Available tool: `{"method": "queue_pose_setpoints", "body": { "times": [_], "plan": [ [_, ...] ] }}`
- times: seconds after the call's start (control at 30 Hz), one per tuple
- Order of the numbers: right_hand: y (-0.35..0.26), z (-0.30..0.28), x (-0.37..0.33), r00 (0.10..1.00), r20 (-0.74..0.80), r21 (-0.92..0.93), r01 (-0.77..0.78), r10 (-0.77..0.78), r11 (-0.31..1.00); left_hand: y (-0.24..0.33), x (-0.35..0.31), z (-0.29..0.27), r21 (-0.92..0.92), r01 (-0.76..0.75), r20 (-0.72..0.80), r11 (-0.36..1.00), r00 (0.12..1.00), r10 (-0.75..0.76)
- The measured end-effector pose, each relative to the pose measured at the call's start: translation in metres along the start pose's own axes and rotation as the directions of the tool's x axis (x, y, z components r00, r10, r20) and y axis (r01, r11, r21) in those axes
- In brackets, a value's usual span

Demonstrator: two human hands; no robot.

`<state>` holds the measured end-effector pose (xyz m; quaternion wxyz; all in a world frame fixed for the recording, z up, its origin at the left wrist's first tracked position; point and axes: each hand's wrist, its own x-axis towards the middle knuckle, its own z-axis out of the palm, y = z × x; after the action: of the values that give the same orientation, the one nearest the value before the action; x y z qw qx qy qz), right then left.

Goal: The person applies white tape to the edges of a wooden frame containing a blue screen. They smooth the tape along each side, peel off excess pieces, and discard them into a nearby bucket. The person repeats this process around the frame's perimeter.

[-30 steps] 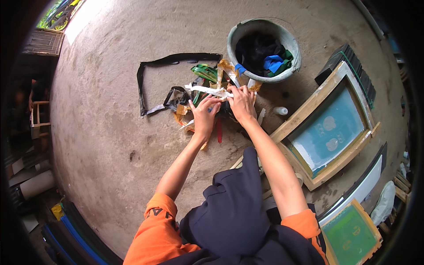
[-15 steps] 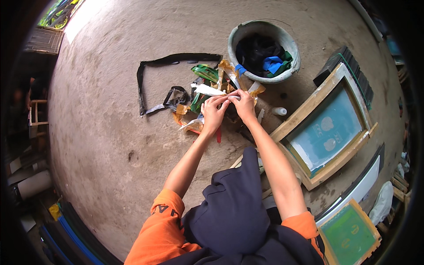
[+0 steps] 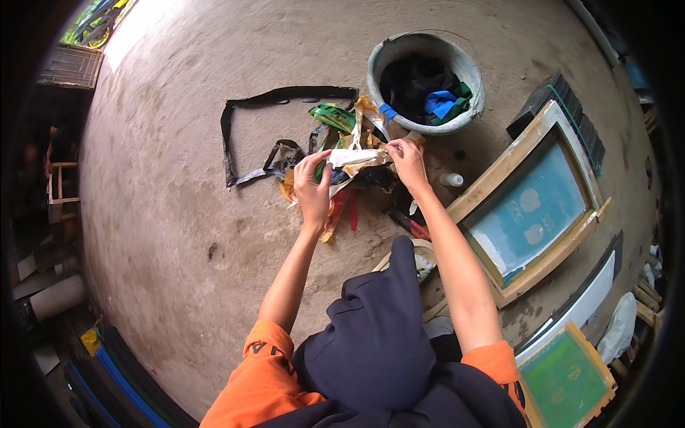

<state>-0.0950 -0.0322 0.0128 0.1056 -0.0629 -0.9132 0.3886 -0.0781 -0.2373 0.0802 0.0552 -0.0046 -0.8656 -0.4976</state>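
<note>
A crumpled white strip of tape or paper [image 3: 357, 157] stretches between my two hands, above a heap of scraps. My left hand [image 3: 312, 189] has its thumb and forefinger at the strip's left end. Thumb and fingertips of my right hand [image 3: 409, 165] are pinched together at the other end. Green glossy scraps [image 3: 332, 116] and brownish-orange tape [image 3: 365, 107] poke out of the heap beyond my hands. A red strip [image 3: 353, 212] hangs out on the near side. Just what my fingertips grip is too small to make out fully.
A bucket [image 3: 471, 75] holding dark and blue cloth stands beyond my right hand. Nearer are a small white bottle [image 3: 451, 180] and a wooden screen-printing frame [image 3: 524, 207]. Black strips [image 3: 227, 135] form an angular outline on the concrete floor at the left. A green screen [image 3: 564, 378] lies lower right.
My hands were close together at the fingertips and have drawn apart, left hand leftward and right hand rightward. The white strip now spans the gap between them.
</note>
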Motion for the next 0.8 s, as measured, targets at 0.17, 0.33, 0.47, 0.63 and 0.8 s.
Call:
{"method": "queue_pose_setpoints", "body": {
  "times": [0.17,0.33,0.47,0.63,0.8],
  "plan": [
    [-0.013,-0.004,-0.001,0.998,0.069,0.147,-0.02,0.01,0.989,0.002,0.011,0.035,0.194,-0.479,0.254,0.856,0.867,0.428],
    [-0.021,-0.024,-0.002,0.98,0.158,0.271,-0.161,0.121,0.949,-0.023,0.016,0.051,0.328,-0.473,0.327,0.818,0.869,0.371],
    [-0.02,-0.046,0.006,0.987,-0.049,0.269,-0.135,0.153,0.954,-0.037,0.022,0.042,0.423,-0.461,0.287,0.78,0.885,0.368],
    [-0.025,-0.111,0.003,0.992,0.119,0.261,0.005,-0.038,0.965,-0.011,0.029,0.028,0.484,-0.418,0.16,0.769,0.906,0.392],
    [-0.003,-0.228,-0.019,0.974,0.212,0.038,0.072,-0.079,0.997,0.043,0.051,0.013,0.458,-0.503,0.15,0.733,0.856,0.494]
  ]
}}
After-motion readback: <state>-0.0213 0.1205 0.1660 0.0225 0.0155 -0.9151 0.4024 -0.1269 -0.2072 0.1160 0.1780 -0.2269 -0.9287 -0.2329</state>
